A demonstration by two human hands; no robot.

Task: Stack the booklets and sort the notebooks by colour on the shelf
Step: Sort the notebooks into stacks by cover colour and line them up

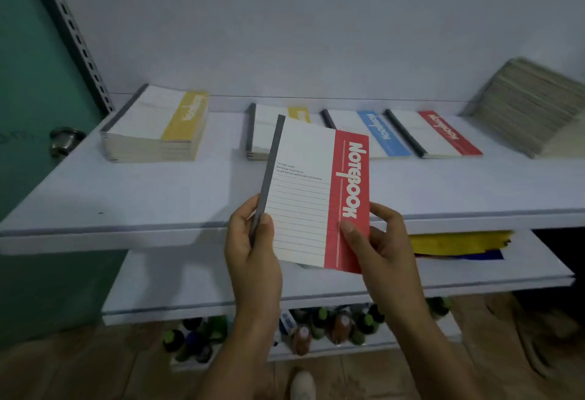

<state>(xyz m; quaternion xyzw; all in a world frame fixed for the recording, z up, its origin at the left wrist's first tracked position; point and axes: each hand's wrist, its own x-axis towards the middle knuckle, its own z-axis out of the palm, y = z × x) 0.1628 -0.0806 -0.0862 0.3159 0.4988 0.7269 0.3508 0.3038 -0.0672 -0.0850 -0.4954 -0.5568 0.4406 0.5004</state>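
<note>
I hold a red-striped notebook [316,197] upright in front of the top shelf [126,197]. My left hand [253,247] grips its grey spine edge and my right hand [376,241] pinches its red side, thumb on the cover. On the shelf lie a tall stack of yellow-striped notebooks [158,127] at the left, a smaller yellow pile [269,133] partly hidden behind the held notebook, a blue-striped notebook [376,133], and a red-striped notebook [443,137]. A slanted stack of booklets [531,105] leans at the far right.
A lower shelf [190,282] carries yellow and blue sheets [459,244] at its right. Small bottles [316,327] crowd the bottom level. A green door with a metal knob [65,140] stands at the left, beside a perforated metal upright [76,35].
</note>
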